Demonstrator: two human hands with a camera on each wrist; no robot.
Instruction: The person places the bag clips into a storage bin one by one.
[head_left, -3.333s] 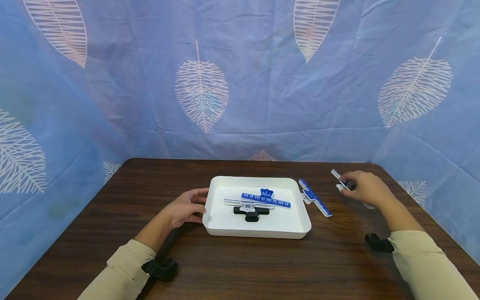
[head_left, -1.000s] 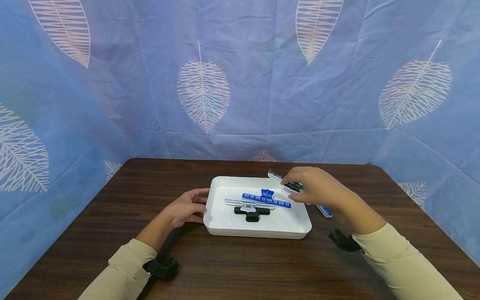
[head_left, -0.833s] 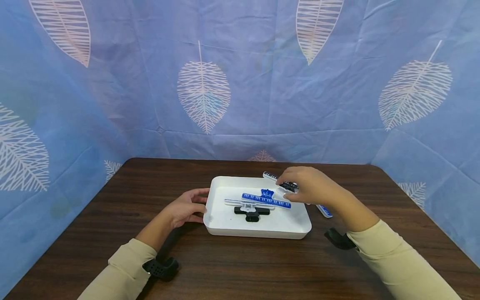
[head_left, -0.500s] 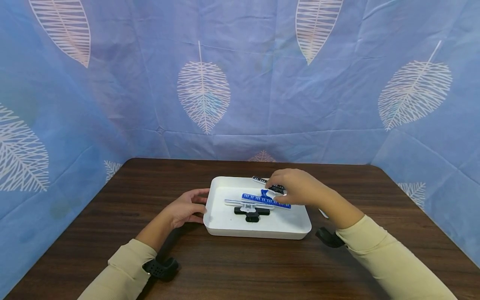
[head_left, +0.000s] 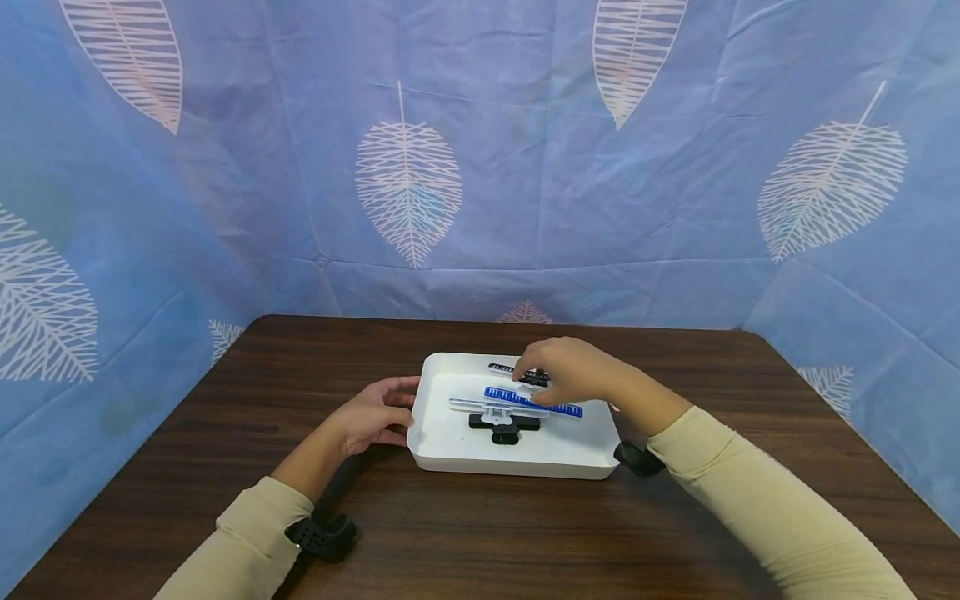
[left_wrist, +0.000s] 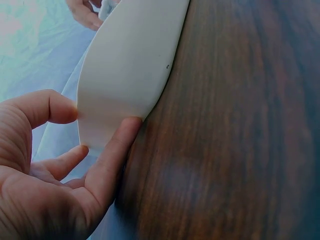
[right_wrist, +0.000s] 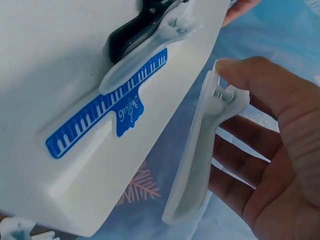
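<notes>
My right hand [head_left: 573,367] pinches a white music page clip [right_wrist: 192,160] with a black piano-key front over the tray's back right part. In the right wrist view the thumb and fingers grip the clip's handle end. Inside the white tray [head_left: 517,469] lie a blue piano-key clip [right_wrist: 105,107] marked "Music", a white clip [right_wrist: 131,65] and a black clip [right_wrist: 131,37], overlapping one another. My left hand [head_left: 371,417] touches the tray's left wall from outside with its fingertips. The left thumb and fingers are spread along that wall.
The tray stands on a dark brown wooden table [head_left: 450,533]. Part of another clip [right_wrist: 17,227] shows beside the tray in the right wrist view; in the head view my right arm covers it. A blue leaf-patterned cloth [head_left: 495,208] hangs behind the table.
My right hand has picked up the black-and-white clip from the table's right side and carried it left, over the tray. The left hand stays at the tray's left wall.
</notes>
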